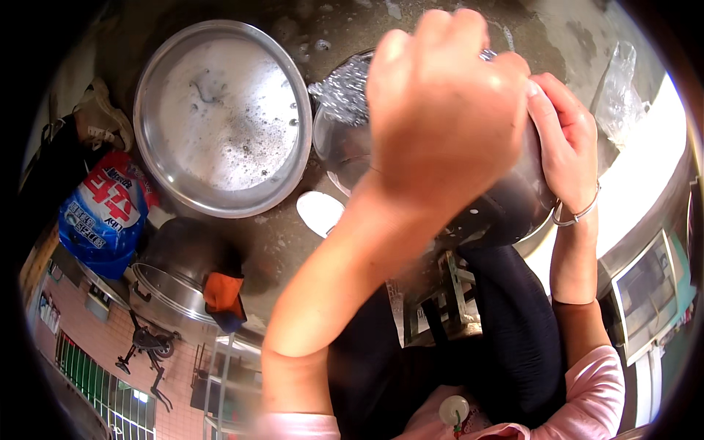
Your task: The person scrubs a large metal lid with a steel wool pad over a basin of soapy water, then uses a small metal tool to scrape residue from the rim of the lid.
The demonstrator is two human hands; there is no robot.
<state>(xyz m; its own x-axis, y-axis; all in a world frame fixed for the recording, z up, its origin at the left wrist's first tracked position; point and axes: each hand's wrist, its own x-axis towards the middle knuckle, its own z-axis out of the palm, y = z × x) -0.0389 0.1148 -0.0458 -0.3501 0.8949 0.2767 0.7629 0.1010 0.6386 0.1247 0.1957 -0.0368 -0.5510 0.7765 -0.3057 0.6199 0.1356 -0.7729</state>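
Note:
My left hand (444, 110) is closed in a fist over a round, dark, glossy pot (488, 213). A silvery steel wool scrubber (343, 91) sticks out at the left side of that fist, and most of it is hidden by the hand. At the pot's right side, my right hand (568, 136) grips the edge, thumb on the near face and fingers bent over. A metal bangle circles the right wrist. The pot is tilted in front of my knees, and my left hand and forearm cover much of it.
A wide metal basin (302, 147) of foamy water stands left on the wet floor. Nearby are a blue-and-red detergent bag (99, 220), a dark pot (180, 253) with an orange cloth (224, 292), and a grey shoe (103, 121). A clear plastic bag (617, 92) lies right.

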